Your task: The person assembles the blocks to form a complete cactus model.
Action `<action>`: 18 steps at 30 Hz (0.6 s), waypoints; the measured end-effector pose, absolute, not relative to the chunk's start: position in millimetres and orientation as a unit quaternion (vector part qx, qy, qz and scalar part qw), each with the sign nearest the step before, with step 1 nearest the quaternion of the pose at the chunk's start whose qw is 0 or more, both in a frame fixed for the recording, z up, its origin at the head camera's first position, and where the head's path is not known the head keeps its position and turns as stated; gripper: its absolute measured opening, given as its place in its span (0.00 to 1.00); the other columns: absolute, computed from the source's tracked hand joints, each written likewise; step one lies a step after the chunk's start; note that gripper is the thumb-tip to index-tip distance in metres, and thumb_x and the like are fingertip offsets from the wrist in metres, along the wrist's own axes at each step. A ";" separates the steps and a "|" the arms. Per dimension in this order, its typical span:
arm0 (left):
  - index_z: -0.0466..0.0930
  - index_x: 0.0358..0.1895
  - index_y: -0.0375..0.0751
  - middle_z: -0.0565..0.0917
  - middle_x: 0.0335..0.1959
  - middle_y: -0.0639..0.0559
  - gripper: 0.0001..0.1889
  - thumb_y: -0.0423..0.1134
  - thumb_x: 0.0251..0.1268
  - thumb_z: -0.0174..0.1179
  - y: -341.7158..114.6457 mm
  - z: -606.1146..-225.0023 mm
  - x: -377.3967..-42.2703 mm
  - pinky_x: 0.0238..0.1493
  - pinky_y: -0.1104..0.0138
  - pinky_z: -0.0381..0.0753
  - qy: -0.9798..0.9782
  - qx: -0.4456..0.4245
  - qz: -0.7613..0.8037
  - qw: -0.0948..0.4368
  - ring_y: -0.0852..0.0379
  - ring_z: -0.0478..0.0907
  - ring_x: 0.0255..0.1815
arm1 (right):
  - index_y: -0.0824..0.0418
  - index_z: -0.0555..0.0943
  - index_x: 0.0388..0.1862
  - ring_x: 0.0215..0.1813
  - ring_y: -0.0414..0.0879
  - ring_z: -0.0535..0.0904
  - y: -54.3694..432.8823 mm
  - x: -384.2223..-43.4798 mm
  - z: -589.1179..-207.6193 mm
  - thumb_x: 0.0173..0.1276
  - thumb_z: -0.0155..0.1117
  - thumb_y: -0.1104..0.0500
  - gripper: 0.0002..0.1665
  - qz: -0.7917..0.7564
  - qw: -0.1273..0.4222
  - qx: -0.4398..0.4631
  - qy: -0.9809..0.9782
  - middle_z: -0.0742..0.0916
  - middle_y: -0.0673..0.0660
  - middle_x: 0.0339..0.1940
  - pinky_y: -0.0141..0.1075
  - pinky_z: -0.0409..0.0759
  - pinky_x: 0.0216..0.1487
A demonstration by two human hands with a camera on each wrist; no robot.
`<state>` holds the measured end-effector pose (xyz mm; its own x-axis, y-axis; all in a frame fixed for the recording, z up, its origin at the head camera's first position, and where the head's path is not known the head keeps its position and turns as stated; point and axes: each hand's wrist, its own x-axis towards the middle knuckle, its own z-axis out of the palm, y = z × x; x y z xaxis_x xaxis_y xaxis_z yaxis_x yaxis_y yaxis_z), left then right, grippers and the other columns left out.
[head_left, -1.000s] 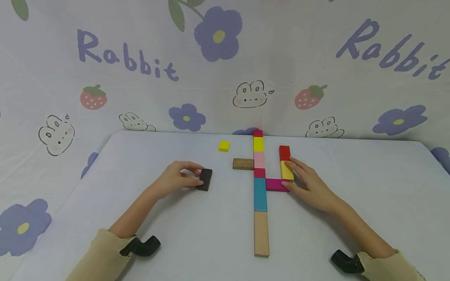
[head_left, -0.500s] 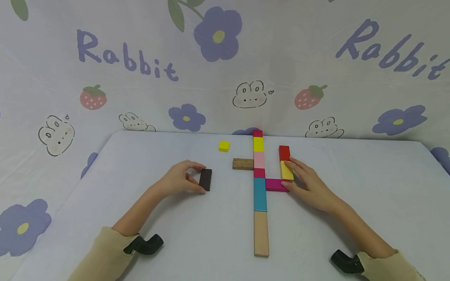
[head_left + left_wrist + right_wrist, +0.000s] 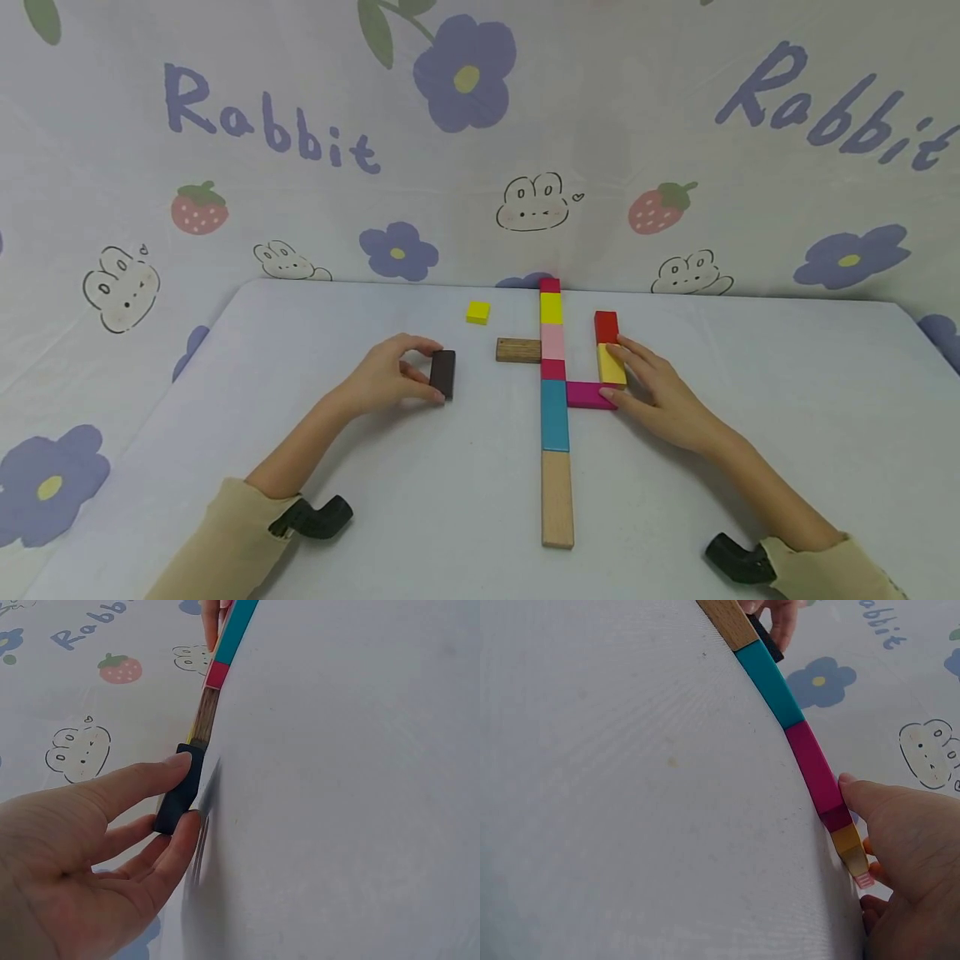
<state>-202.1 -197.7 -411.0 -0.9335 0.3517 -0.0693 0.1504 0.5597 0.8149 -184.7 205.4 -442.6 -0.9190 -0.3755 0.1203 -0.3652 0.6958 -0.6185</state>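
My left hand (image 3: 390, 375) pinches a dark brown wooden block (image 3: 443, 374) by its two ends, thumb at the near end. In the left wrist view a shadow lies beside the dark block (image 3: 180, 791). My right hand (image 3: 663, 400) rests with loosely bent fingers against the yellow block (image 3: 611, 364), its thumb on the end of the magenta block (image 3: 588, 395). A red block (image 3: 607, 327) continues beyond the yellow one. The magenta block runs sideways from a column of blocks, beside the blue block (image 3: 555, 417).
Below the blue block lies a long light-wood block (image 3: 557, 500); pink (image 3: 552, 342) and yellow pieces continue the column upward. A brown wood-grain block (image 3: 518, 350) juts left from the column. A small yellow block (image 3: 477, 312) lies apart near the back edge of the white table (image 3: 337, 304).
My left hand has shifted its fingers from the dark block's side to its ends and moved it slightly up and away. The right hand stays in place.
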 end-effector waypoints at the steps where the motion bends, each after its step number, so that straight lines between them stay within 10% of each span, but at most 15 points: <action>1: 0.75 0.71 0.35 0.77 0.67 0.35 0.36 0.31 0.58 0.79 -197.1 -410.6 -202.7 0.48 0.67 0.83 0.875 0.143 0.449 0.111 0.52 0.88 0.47 | 0.63 0.63 0.83 0.82 0.74 0.55 205.3 -184.8 -442.4 0.72 0.70 0.52 0.46 -0.334 0.008 -0.202 0.921 0.62 0.71 0.84 0.73 0.74 0.66; 18: 0.73 0.74 0.37 0.75 0.71 0.38 0.37 0.32 0.61 0.77 -177.9 -394.0 -222.4 0.62 0.57 0.84 0.864 0.132 0.473 0.111 0.44 0.87 0.57 | 0.63 0.63 0.83 0.82 0.73 0.55 205.8 -185.2 -443.2 0.73 0.69 0.51 0.46 -0.334 0.007 -0.201 0.921 0.62 0.71 0.84 0.74 0.71 0.68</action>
<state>-222.4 -177.9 -394.0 -0.9409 0.3321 -0.0668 0.1224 0.5170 0.8472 -185.2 205.8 -443.2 -0.9188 -0.3755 0.1213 -0.3661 0.6962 -0.6175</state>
